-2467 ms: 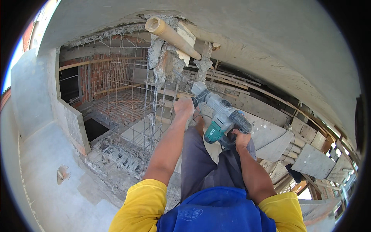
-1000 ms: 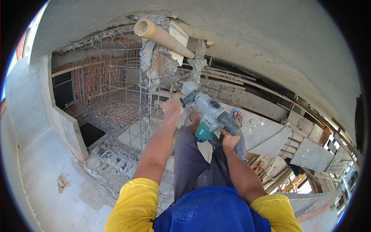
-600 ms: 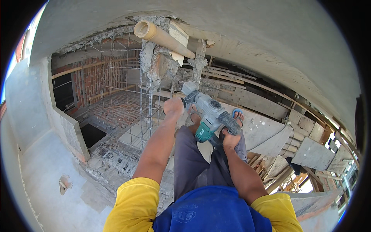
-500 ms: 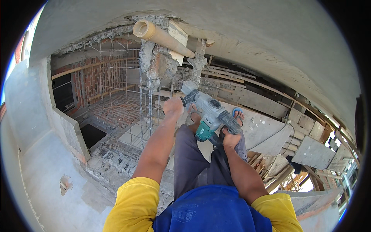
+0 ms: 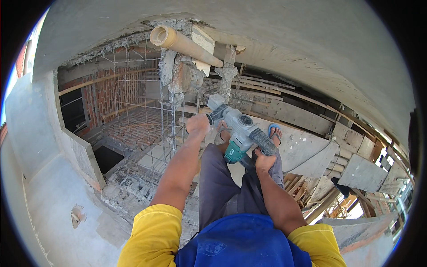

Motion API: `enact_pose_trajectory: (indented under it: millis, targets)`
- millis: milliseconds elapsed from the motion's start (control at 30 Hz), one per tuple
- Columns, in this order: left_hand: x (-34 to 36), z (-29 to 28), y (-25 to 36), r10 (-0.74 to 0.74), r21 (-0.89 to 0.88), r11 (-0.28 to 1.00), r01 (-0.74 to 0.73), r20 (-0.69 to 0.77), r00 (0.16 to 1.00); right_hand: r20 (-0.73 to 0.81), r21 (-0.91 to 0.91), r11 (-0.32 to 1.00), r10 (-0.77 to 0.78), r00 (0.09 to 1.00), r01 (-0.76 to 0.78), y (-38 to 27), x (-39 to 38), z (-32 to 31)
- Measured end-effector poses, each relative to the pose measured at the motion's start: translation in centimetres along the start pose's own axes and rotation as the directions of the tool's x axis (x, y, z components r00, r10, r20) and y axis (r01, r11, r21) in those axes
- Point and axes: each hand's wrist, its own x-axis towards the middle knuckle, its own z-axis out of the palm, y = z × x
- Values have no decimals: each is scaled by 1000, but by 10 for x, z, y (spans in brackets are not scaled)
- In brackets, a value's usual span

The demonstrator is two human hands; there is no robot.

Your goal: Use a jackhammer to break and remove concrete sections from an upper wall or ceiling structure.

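A grey and green demolition hammer (image 5: 239,127) lies across the front of my legs, its nose tilted up and to the left. My left hand (image 5: 198,125) is wrapped round the side handle near the nose. Round the rear handle, my right hand (image 5: 265,160) is closed. The nose points toward a broken concrete column (image 5: 181,78) with bare steel bars; I cannot make out whether the tool's tip touches anything. Above the column a beige plastic pipe (image 5: 189,46) sticks out toward me.
Thin steel rebar (image 5: 144,111) stands left of the column, before a brick wall (image 5: 120,80). A dark square opening (image 5: 106,159) lies low on the left. My sandalled feet stand on boards (image 5: 302,147); a cable (image 5: 311,165) trails right. Loose timber (image 5: 329,204) shows through gaps at right.
The view has shifted very slightly. Both hands keep the same grip on the demolition hammer, which has barely moved.
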Motion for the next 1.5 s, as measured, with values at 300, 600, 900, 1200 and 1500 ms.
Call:
enact_pose_trajectory:
  millis: [300, 600, 900, 1200, 1500]
  targets:
    - [1, 0, 0, -7, -11, 1000, 7, -7, 1000, 5, 14, 999, 38, 999, -38, -6, -2, 0]
    - [5, 0, -7, -4, -53, 999, 6, 37, 999, -7, 3, 1000, -12, 1000, 12, -4, -5, 6]
    - [6, -5, -3, 9, -23, 1000, -7, 79, 997, -39, 67, 997, 45, 998, -42, 6, -7, 10]
    - [-35, 14, 33, 67, 41, 997, -68, 29, 997, 75, 140, 973, 172, 982, -181, 27, -24, -57]
    - [-26, 35, 38, 84, 96, 991, -90, 58, 995, 52, 200, 929, 308, 950, -312, 29, -33, -64]
